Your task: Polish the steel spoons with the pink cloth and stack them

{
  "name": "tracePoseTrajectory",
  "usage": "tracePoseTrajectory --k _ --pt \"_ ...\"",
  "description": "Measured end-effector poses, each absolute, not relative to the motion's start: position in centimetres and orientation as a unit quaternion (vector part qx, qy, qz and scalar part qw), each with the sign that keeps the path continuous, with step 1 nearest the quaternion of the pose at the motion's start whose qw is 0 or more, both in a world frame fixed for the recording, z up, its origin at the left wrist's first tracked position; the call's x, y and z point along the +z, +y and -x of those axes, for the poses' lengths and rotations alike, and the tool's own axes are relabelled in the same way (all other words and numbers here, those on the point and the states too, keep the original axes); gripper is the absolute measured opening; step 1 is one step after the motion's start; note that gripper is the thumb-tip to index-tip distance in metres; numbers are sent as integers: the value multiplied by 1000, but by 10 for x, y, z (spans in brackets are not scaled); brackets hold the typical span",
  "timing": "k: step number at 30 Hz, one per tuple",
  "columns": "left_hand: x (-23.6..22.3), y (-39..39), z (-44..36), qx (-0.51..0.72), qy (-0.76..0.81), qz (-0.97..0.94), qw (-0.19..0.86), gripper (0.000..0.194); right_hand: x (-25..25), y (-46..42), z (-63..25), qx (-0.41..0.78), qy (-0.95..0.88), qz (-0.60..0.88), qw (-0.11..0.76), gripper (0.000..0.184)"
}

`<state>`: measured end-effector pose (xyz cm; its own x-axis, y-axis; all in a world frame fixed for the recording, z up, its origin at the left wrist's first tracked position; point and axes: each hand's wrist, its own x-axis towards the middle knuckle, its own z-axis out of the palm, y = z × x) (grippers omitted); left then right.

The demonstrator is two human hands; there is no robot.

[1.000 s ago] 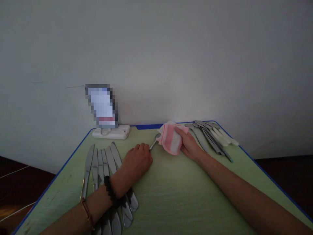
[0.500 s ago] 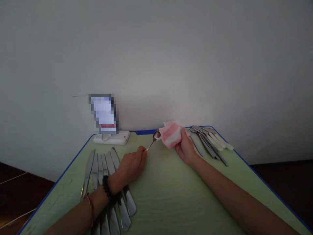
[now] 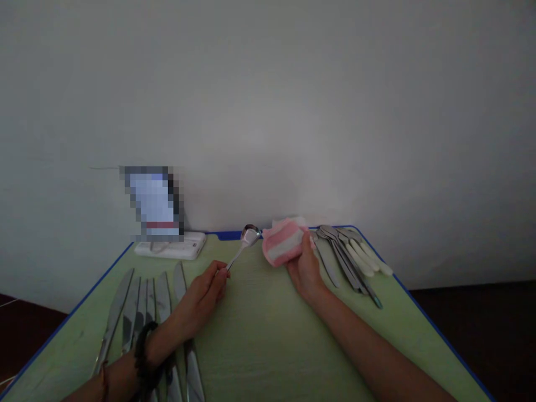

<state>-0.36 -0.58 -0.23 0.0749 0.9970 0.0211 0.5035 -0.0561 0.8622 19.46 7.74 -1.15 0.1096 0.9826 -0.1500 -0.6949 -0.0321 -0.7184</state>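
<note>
My left hand [image 3: 203, 296] pinches the handle end of a small metal spoon [image 3: 245, 241], whose bowl points up and away toward the wall. My right hand [image 3: 305, 268] is closed around a bunched pink and white cloth [image 3: 281, 247], which sits just right of the spoon's bowl without touching it. Both hands hover low over a green table [image 3: 268, 340] with a blue rim.
Several table knives [image 3: 144, 301] lie side by side under my left forearm. A cluster of spoons and white-handled cutlery [image 3: 349, 254] lies at the table's far right. A blurred-out upright device on a white stand [image 3: 167, 245] is at the back left against the wall.
My left hand drew the spoon back and to the left, out of the cloth, so its bowl now shows free. My right hand with the cloth shifted slightly left.
</note>
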Motion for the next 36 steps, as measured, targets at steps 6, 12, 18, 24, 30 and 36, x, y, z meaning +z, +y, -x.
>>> tracePoseTrajectory --k 6,12,18,24,30,36 --pt "1 -6 1 262 586 -690 335 25 -7 75 -202 707 -230 331 581 45" --pt "-1 -3 5 301 569 -668 373 32 -5 73 -204 724 -257 301 565 39" --pt "-7 -2 8 354 563 -620 415 37 -9 74 -198 680 -240 311 619 31" --pt "-5 -2 7 327 554 -649 405 37 -10 73 -192 657 -295 313 619 43" --pt "-4 2 2 315 564 -665 375 35 0 64 -197 690 -361 272 565 56" --pt "-2 3 2 296 563 -687 350 36 4 65 -205 709 -385 287 517 37"
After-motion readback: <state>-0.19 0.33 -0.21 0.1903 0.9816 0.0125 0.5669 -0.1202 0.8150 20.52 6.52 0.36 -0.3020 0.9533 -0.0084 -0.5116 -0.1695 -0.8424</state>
